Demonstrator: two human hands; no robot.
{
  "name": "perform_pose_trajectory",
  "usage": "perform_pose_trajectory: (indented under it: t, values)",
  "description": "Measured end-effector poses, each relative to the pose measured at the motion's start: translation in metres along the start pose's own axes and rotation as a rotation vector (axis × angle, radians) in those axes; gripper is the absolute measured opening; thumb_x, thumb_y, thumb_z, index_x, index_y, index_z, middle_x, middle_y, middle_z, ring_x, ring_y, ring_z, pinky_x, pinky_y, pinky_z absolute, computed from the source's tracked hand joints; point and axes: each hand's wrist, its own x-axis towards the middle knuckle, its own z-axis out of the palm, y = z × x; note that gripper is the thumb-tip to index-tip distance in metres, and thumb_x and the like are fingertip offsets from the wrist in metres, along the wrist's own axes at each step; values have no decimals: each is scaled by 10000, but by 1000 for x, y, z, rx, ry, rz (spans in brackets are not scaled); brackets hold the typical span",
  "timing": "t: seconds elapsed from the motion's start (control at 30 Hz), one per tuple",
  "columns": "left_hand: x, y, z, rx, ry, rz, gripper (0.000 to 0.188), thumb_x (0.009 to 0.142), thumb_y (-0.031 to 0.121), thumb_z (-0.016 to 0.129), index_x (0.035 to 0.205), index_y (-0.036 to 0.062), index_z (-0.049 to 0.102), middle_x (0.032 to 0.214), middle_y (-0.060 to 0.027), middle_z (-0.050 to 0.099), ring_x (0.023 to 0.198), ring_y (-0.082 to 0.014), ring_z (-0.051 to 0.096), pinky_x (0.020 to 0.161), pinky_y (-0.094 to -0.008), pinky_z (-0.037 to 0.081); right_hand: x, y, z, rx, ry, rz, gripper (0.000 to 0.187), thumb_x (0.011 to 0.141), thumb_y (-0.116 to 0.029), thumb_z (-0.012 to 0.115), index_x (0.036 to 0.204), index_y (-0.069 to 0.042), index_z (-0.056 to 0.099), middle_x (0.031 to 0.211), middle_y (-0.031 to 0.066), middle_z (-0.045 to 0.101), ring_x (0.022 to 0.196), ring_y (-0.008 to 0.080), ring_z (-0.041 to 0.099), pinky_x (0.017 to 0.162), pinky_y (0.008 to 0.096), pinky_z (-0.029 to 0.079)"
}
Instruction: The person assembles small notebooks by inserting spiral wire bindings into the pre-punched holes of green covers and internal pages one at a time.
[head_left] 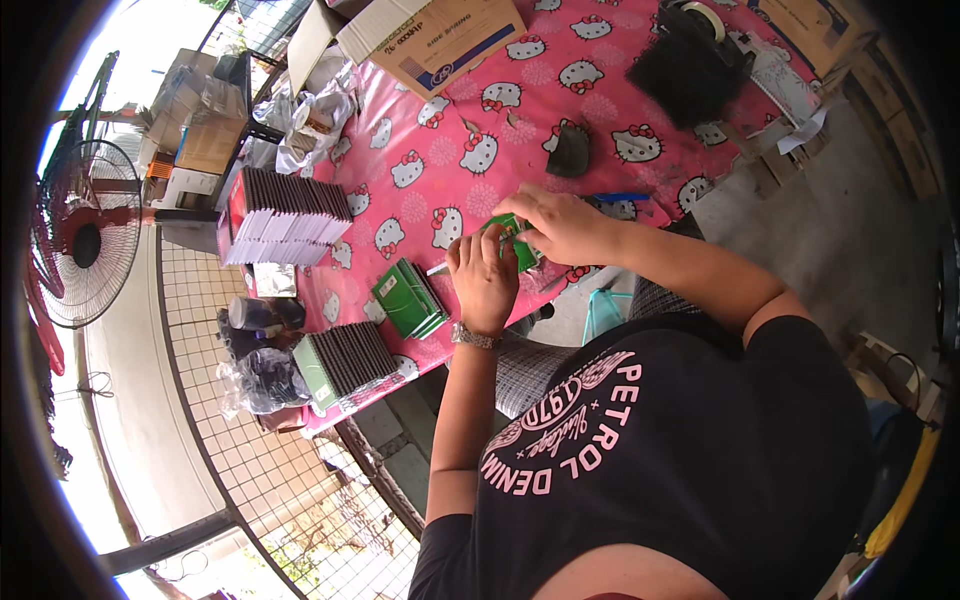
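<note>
A small green notebook [523,256] lies at the near edge of the pink tablecloth, mostly covered by my hands. My left hand [483,280], with a metal watch at the wrist, has its fingers bent over the notebook's left side. From the right, my right hand [560,226] pinches its upper edge, the fingertips close to those of the left. What the fingertips hold at that edge is too small to make out. Just left of my left hand is a short pile of green notebooks [408,298]. Beyond it stands a row of dark-spined notebooks [345,364] with a pale green cover.
A tall stack of red-covered notebooks [285,218] stands at the left. Ahead are a cardboard box [440,45] and a dark cup-like object [568,150]. A blue pen [622,197] and a bundle of black strands [685,80] lie right. A fan [88,240] stands far left.
</note>
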Motion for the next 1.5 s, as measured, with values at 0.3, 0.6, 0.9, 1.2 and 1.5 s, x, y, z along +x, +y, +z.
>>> perform_pose_trajectory:
  t: [0.3,0.6,0.9,1.2,1.5]
  values:
    - [-7,-7,-4,-55,-61,11,303,861,120,658,1136,63,545,1013,-84,637,993,-293,594,965,-440,405,19,10,-11,83,-212,188,336,874,-180,661,1159,-59,530,1097,217,634,968,374,657,788,474,536]
    - [-30,-12,-1,45,-33,-261,319,880,259,716,1149,152,583,1253,-63,560,1334,-331,413,1072,-735,138,30,119,-35,-279,-357,105,346,780,-239,694,1071,-54,664,1087,137,690,1006,276,640,929,367,481]
    - [-17,-11,1,-83,31,-192,347,769,222,778,1047,106,607,1072,-93,595,1053,-324,519,954,-477,371,48,69,-26,1079,-610,361,422,769,-164,658,1128,57,680,1098,132,706,1044,194,631,935,313,466]
    - [-22,-38,-7,-177,117,-242,239,839,125,723,1026,34,605,1017,-140,593,956,-339,545,865,-430,437,65,49,-23,929,-707,357,414,789,-135,670,1177,9,673,1100,86,696,1031,157,633,950,304,458]
    - [-24,-47,-13,-335,6,-266,248,843,80,728,1050,18,605,1013,-116,604,884,-261,600,706,-349,507,72,47,-6,1026,-699,318,382,800,-180,703,1140,-8,686,1029,54,692,941,131,620,870,288,460]
